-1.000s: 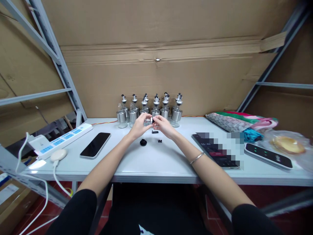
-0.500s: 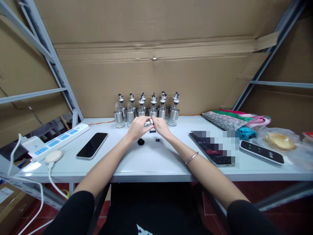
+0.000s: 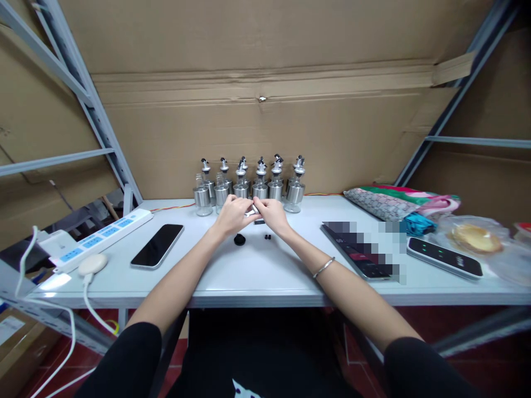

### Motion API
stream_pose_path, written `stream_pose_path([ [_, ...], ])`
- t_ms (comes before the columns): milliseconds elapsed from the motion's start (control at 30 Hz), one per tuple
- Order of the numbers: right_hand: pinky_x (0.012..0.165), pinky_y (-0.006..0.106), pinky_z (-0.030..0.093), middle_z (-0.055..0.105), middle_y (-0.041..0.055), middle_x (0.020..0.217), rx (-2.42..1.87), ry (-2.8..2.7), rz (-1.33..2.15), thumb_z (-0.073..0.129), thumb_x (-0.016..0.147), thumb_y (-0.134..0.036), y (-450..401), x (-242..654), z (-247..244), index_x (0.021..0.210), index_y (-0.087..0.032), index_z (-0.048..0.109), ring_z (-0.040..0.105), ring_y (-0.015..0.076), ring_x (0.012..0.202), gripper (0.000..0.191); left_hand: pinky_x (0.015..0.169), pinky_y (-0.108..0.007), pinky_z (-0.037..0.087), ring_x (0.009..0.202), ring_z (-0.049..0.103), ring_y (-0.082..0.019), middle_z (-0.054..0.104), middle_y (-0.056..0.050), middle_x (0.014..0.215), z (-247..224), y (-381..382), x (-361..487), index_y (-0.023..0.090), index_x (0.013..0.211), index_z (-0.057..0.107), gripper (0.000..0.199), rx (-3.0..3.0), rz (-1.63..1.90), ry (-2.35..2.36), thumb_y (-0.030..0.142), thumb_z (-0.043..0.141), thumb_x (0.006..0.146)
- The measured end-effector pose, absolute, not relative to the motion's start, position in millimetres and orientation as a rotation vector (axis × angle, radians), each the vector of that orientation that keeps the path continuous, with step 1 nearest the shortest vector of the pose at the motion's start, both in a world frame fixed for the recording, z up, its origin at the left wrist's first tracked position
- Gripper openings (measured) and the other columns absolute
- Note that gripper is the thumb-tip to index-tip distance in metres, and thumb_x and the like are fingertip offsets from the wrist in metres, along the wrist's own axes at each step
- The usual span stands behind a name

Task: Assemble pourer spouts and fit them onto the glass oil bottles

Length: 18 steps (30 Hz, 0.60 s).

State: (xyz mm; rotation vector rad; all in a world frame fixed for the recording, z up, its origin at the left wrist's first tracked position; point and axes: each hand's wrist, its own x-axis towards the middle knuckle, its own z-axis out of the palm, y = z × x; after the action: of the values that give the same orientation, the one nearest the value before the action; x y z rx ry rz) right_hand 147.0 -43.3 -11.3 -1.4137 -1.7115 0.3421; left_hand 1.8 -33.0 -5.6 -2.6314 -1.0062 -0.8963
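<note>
My left hand [image 3: 233, 214] is closed around a small silvery part [image 3: 250, 211], mostly hidden by the fingers. Its look resembles the metal pourer tops on the bottles behind, but I cannot tell its exact kind. The fingertips of my right hand [image 3: 271, 215] pinch at the same part from the other side. Just in front of my left hand lies a round black stopper-like piece [image 3: 239, 239]. Two tiny black pieces [image 3: 267, 237] lie to its right. A flat dark strip [image 3: 259, 222] rests under the hands, partly covered.
Several glass bottles with steel sleeves [image 3: 295, 193] stand at the back, most with pourer tops. Left are a phone [image 3: 157, 246], a power strip [image 3: 102, 237] and a white round charger [image 3: 92, 265]. Right are another phone [image 3: 352, 249], a digital device [image 3: 443, 258] and a patterned cloth bag [image 3: 381, 205].
Both hands stay over the same spot, with small shifts of the fingers around the silvery part. The things on the table have not moved.
</note>
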Motion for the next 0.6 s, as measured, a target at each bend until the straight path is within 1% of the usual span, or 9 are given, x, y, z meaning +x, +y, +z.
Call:
stream_pose_path([
  [67, 0.052, 0.024, 0.025, 0.046, 0.0002, 0.049, -1.420, -1.696, 0.334, 0.035, 0.084, -0.047, -44, 146, -12, 0.051, -0.017, 0.053, 0.040, 0.0116, 0.053, 0.049, 0.078, -0.033, 0.034, 0.069, 0.056, -0.017, 0.063, -0.003, 0.073, -4, -32, 1, 0.016, 0.075, 0.054, 0.031, -2.702, -0.919, -1.029, 0.044, 0.047, 0.087],
  [200, 0.051, 0.025, 0.023, 0.045, -0.0001, 0.049, -1.442, -1.716, 0.262, 0.036, 0.084, -0.046, -44, 145, -12, 0.049, -0.018, 0.048, 0.038, 0.0112, 0.051, 0.047, 0.063, -0.027, 0.037, 0.059, 0.051, -0.014, 0.058, 0.000, 0.062, -1, -31, -2, 0.016, 0.070, 0.055, 0.034, -2.957, -1.046, -1.138, 0.048, 0.053, 0.081],
  [300, 0.052, 0.026, 0.023, 0.047, 0.0006, 0.049, -1.439, -1.767, 0.183, 0.035, 0.085, -0.044, -46, 145, -11, 0.049, -0.018, 0.048, 0.041, 0.0118, 0.051, 0.047, 0.055, -0.024, 0.037, 0.050, 0.048, -0.011, 0.054, 0.004, 0.054, 5, -34, -5, 0.016, 0.073, 0.057, 0.030, -3.203, -1.101, -1.260, 0.046, 0.059, 0.075],
  [367, 0.052, 0.025, 0.024, 0.049, 0.0011, 0.049, -1.405, -1.811, 0.149, 0.033, 0.087, -0.043, -48, 145, -10, 0.050, -0.018, 0.050, 0.042, 0.0118, 0.051, 0.049, 0.051, -0.024, 0.035, 0.046, 0.044, -0.009, 0.053, 0.004, 0.052, 10, -37, -7, 0.015, 0.074, 0.058, 0.029, -3.355, -1.121, -1.323, 0.044, 0.061, 0.074],
  [500, 0.053, 0.025, 0.024, 0.054, 0.0025, 0.051, -1.365, -1.898, -0.047, 0.029, 0.091, -0.036, -53, 143, -10, 0.054, -0.017, 0.053, 0.044, 0.0113, 0.050, 0.048, 0.050, -0.024, 0.031, 0.043, 0.037, -0.006, 0.049, 0.004, 0.049, 16, -38, -14, 0.014, 0.067, 0.057, 0.031, -3.679, -1.178, -1.265, 0.044, 0.061, 0.074],
  [600, 0.052, 0.026, 0.024, 0.053, 0.0023, 0.047, -1.185, -1.952, -0.285, 0.028, 0.091, -0.031, -56, 143, -12, 0.051, -0.018, 0.049, 0.042, 0.0111, 0.046, 0.047, 0.051, -0.026, 0.032, 0.040, 0.032, -0.005, 0.043, 0.006, 0.045, 16, -35, -19, 0.013, 0.068, 0.057, 0.036, -3.967, -1.140, -1.254, 0.048, 0.065, 0.069],
])
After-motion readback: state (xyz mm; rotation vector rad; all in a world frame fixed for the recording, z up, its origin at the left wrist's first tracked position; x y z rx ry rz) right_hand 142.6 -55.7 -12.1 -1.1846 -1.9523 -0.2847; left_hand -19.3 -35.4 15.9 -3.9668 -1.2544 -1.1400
